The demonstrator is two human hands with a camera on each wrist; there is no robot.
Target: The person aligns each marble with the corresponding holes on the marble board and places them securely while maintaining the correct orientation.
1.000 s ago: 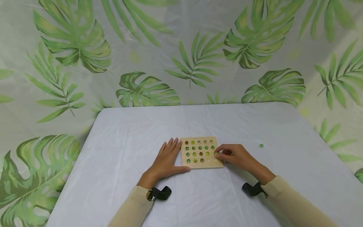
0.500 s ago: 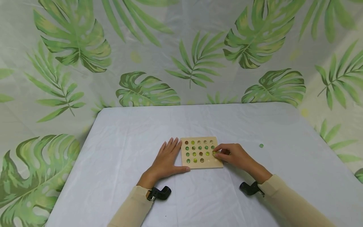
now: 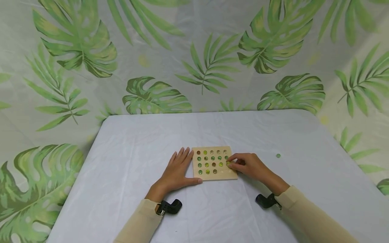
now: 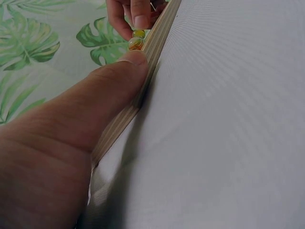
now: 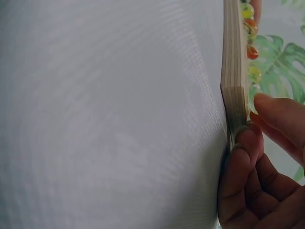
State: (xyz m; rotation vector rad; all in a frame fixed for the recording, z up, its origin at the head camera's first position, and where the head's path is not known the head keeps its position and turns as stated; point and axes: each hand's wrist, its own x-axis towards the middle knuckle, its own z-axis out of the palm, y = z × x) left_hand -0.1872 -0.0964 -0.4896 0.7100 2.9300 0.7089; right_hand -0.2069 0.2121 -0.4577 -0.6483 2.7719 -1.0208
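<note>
A light wooden board (image 3: 225,174) with rows of glass marbles lies on the white cloth. My left hand (image 3: 174,173) holds it steady, fingers straight along its left side and thumb against the front left corner. Over the board's right side, my right hand (image 3: 250,165) pinches a yellow-green marble (image 3: 228,163) between thumb and index finger, at the right end of the third row from the back. The right wrist view has the thumb and fingertip close at the board's edge (image 5: 234,100), the other fingers curled below and beside it.
A single green marble (image 3: 278,155) lies on the white tablecloth (image 3: 146,141) to the right of the board. Behind the table hangs a leaf-patterned cloth (image 3: 170,60). Each wrist carries a black camera mount, such as the left one (image 3: 171,207).
My right hand has moved slightly left with the marble, from the board's right edge to the end of the third row. My left hand has stayed in place.
</note>
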